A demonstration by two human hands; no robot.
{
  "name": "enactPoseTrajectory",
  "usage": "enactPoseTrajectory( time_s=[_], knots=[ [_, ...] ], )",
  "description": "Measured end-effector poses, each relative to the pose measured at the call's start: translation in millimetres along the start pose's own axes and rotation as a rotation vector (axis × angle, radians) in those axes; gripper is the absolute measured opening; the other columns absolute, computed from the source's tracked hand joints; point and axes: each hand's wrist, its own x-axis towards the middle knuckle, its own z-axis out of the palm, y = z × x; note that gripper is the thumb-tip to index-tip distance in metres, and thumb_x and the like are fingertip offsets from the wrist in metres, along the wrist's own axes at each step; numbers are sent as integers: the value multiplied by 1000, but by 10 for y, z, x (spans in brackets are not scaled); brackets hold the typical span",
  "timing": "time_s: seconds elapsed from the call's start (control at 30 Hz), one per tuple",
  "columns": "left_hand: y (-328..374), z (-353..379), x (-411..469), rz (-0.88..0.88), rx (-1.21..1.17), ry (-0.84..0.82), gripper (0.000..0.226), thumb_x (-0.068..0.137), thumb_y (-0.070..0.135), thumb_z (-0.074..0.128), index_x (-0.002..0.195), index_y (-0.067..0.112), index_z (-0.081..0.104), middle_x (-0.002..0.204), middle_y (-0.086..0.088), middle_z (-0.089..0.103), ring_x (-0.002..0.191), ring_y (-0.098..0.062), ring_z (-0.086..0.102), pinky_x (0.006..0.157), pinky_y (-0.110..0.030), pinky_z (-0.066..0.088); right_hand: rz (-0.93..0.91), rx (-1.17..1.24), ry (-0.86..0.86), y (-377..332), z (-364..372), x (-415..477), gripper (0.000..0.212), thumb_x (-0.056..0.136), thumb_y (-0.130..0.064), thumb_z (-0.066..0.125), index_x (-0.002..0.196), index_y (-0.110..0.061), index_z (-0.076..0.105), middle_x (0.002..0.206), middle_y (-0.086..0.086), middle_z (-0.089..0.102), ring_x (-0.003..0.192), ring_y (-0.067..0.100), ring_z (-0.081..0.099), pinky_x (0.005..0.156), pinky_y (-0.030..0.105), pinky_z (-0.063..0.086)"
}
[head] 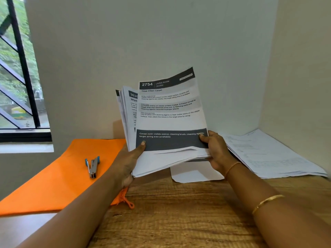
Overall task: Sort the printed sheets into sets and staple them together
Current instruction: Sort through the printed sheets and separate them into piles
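Both hands hold a thick stack of printed sheets (170, 113) above the wooden table (179, 212), in the middle of the scene and tilted up toward the far wall. The left hand (129, 161) grips the lower left corner of the stack, with the thumb pressed on the dark band at the bottom of the front sheet and the fingers hidden behind the paper. The right hand (215, 153) grips the lower right corner in the same way, thumb in front and fingers curled under the edge. The front sheet carries the number 2754, the words "LIVING ROOM" and the title "Deep Clean Carpet". Behind it, on the left, more sheets are fanned out, and one of them shows a number that begins with 363. A gold bangle (266, 203) sits on the right forearm. Under the stack, one loose sheet (193, 174) lies flat on the table. To the right, near the corner of the walls, a second pile of sheets (268, 154) lies flat. On the left an orange cloth bag (53, 181) is spread over the table edge, and a metal stapler (92, 166) with blue parts rests on it, well apart from the hands. A window (18, 68) with black bars is at the far left.
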Motion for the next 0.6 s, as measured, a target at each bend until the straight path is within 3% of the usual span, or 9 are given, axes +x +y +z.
enactPoseTrajectory(
  time_s=[0.17, 0.37, 0.47, 0.6],
  knots=[
    [13, 17, -23, 18, 9, 16, 7, 91, 23, 56, 97, 27, 58, 96, -5, 69, 86, -22, 66, 61, -32, 60, 18, 22, -2, -6, -5, -6, 20, 97, -8, 46, 87, -19, 60, 89, 5, 66, 79, 24, 62, 71, 37, 52],
    [22, 18, 2, 22, 11, 74, 24, 93, 31, 53, 116, 24, 54, 110, -8, 67, 96, -26, 65, 78, -39, 55, 5, 11, 12, -8, 2, -3, 21, 97, -8, 46, 87, -19, 59, 90, 5, 65, 80, 23, 61, 68, 35, 52],
    [23, 10, 20, -7, -14, 105, 22, 95, 21, 54, 117, 18, 54, 106, -10, 67, 88, -25, 65, 71, -36, 55, -15, -6, 25, -8, 18, -3, 22, 97, -7, 44, 86, -20, 59, 88, 5, 65, 78, 23, 61, 67, 33, 52],
    [28, 8, 7, -115, -95, 63, 26, 93, 5, 48, 118, 13, 54, 96, -10, 68, 81, -25, 65, 60, -32, 58, -32, -74, 64, 13, 26, 8, 23, 97, -8, 44, 84, -20, 59, 91, 8, 64, 86, 29, 62, 82, 42, 52]
  ],
)
